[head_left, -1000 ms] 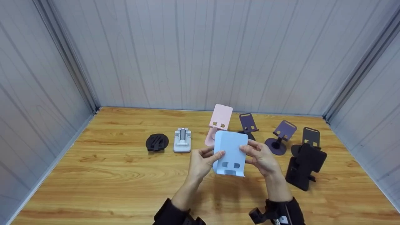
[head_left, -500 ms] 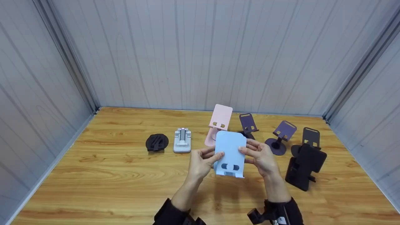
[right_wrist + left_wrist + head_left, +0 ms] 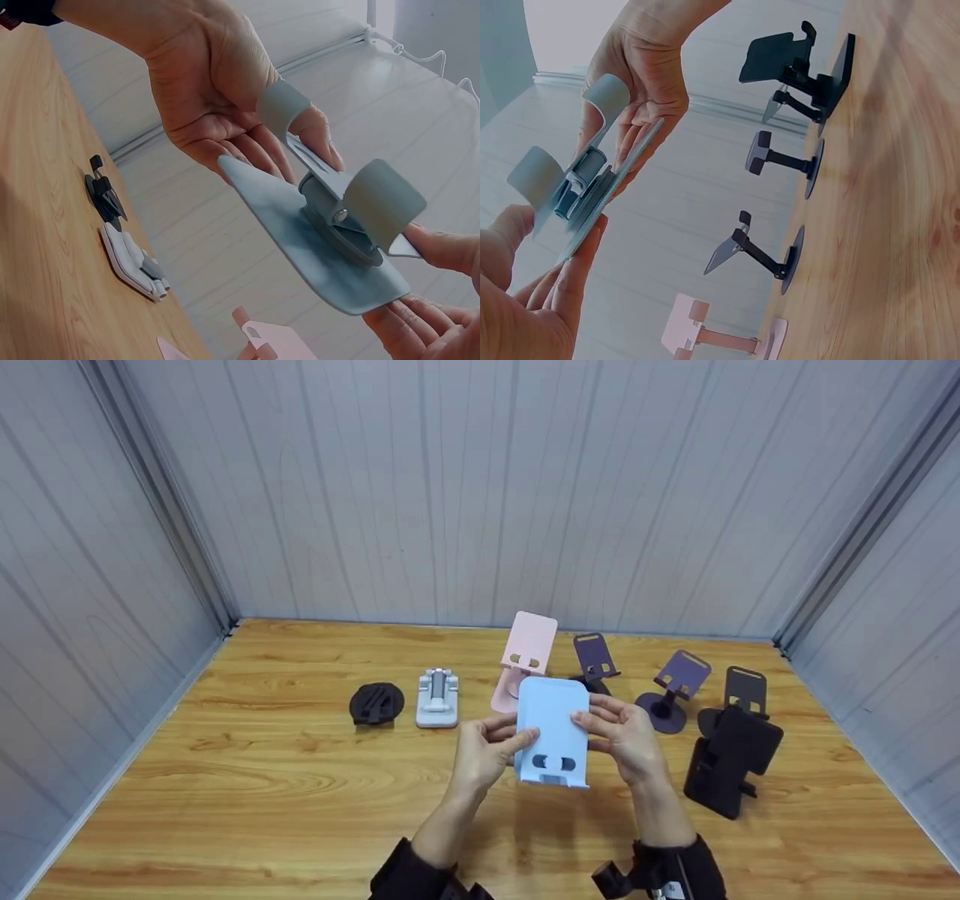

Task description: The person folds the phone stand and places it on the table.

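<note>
A light blue phone stand [image 3: 555, 720] is held up over the table between both hands, its slotted plate folded close over its base. My left hand [image 3: 484, 754] pinches the left side, thumb on the plate and fingers behind. On the other side my right hand [image 3: 628, 739] grips the right edge, thumb in front and fingers behind. In the left wrist view the two curled lips of the stand [image 3: 606, 97] face up-left, with a hinge between plate and base. The right wrist view shows the flat base [image 3: 292, 232] lying under the hinge.
Behind the hands stand a pink phone stand [image 3: 530, 637] and a dark purple one [image 3: 594, 656]. To the right are a purple stand [image 3: 684, 675], a dark grey stand [image 3: 746, 688] and a black stand [image 3: 731, 761]. Folded black [image 3: 377, 703] and white [image 3: 437, 701] stands lie left on the wooden table [image 3: 262, 780].
The blue plate has turned slightly and its right edge has moved a little left, its lower lip a little down. My right hand has shifted slightly left; both hands keep their hold.
</note>
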{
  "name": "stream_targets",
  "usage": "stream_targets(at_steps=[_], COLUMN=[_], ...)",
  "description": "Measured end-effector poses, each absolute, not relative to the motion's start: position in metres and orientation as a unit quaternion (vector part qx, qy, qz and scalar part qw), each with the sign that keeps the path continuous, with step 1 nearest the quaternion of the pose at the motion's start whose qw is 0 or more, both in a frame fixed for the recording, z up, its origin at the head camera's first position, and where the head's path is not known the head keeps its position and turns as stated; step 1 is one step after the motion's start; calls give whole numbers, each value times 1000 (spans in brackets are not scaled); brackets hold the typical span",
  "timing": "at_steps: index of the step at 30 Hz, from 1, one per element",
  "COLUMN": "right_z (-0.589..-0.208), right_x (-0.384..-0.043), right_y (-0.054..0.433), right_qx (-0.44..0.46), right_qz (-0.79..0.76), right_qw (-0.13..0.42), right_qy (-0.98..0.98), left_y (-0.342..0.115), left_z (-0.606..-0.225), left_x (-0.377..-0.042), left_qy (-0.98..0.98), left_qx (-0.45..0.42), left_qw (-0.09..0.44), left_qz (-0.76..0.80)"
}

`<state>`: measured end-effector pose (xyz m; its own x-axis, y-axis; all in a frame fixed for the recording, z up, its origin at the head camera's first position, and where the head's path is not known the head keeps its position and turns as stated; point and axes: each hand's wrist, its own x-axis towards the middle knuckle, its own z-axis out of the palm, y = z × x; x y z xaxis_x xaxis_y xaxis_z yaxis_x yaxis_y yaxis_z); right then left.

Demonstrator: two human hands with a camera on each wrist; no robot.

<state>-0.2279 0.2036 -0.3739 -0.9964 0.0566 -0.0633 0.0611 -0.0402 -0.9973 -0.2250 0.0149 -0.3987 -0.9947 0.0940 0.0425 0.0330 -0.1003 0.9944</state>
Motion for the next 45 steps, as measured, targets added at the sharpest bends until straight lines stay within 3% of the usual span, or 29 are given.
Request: stream_targets(at_steps=[11, 18, 29, 39, 45], right_z=[-370, -368, -375, -388, -390], right_x=[-227, -229, -231, -236, -236], right_y=[203, 206, 202, 196, 199], right_qx=[52, 71, 75, 68, -7], right_qz=[-719, -720, -726, -720, -675], right_qw=[-25, -35, -33, -8, 33], right_qy=[693, 690, 683, 691, 737], left_y=[13, 4, 8, 13, -2], left_z=[-388, -376, -383, -399, -400], left_x=[-219, -211, -214, -213, -214], left_qy=[725, 756, 755, 742, 744], left_qx=[106, 106, 135, 65, 21], left_qw=[-6, -80, 18, -21, -36], left_qz=[681, 640, 641, 667, 667])
